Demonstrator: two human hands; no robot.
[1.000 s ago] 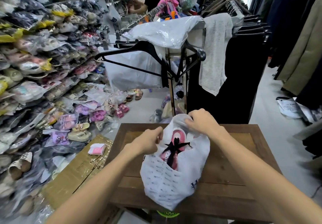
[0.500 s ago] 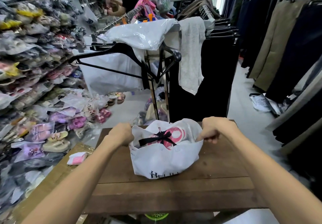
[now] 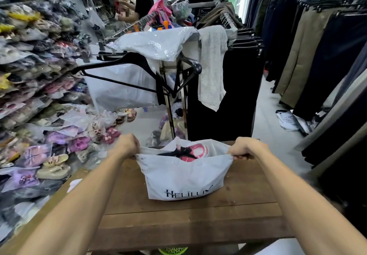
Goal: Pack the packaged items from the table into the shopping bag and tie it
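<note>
A white plastic shopping bag [image 3: 184,177] with dark lettering stands on the wooden table [image 3: 190,221]. Its mouth gapes, showing a packaged pink item with a black bow [image 3: 195,151] inside. My left hand [image 3: 127,145] is clenched on the bag's left handle, and my right hand [image 3: 245,149] is clenched on the right handle. The two hands pull the top edge taut sideways.
A clothes rack [image 3: 178,72] with black hangers, plastic covers and a grey cloth stands just behind the table. Shelves and a floor heap of packaged sandals [image 3: 39,115] fill the left. Hanging trousers [image 3: 317,56] line the right. A person in black [image 3: 143,2] stands far back.
My hands moved apart from the bag's middle to its two ends, stretching the top wide. The bag turned upright so its lettering faces me.
</note>
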